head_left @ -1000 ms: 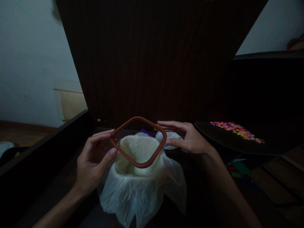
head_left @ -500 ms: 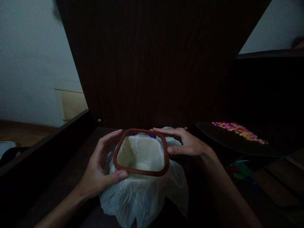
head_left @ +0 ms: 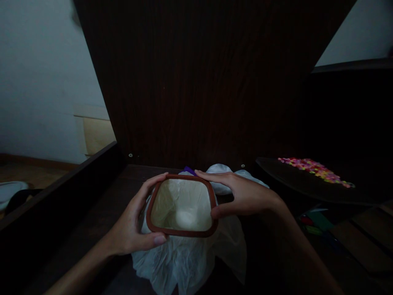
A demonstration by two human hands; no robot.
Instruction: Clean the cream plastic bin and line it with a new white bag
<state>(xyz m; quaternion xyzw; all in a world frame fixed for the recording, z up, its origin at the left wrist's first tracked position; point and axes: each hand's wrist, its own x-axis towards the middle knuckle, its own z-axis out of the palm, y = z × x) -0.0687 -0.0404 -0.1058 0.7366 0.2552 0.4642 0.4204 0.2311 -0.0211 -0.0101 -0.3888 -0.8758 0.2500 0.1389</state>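
A brown rounded-square rim ring (head_left: 184,233) sits at the top of a small bin, over the white plastic bag (head_left: 179,262) that lines it. The bag's loose skirt hangs outside, below the ring, and its pale inside shows through the opening. On the left side, my left hand (head_left: 130,229) grips the ring, thumb at the near corner and fingers at the far corner. My right hand (head_left: 248,194) holds the opposite side, fingertips along the far edge and thumb on the right edge. The bin's outer wall is hidden by the bag.
A dark wooden panel (head_left: 190,82) rises behind the bin, and a low dark board (head_left: 61,184) runs along the left. White plastic (head_left: 219,170) and something purple (head_left: 189,170) lie behind the ring. Colourful small pieces (head_left: 316,169) rest on a dark curved surface at right.
The ring has come down and now sits closer against the bag-lined opening. Both hands have moved down with it, and my right thumb now lies on the ring's right edge.
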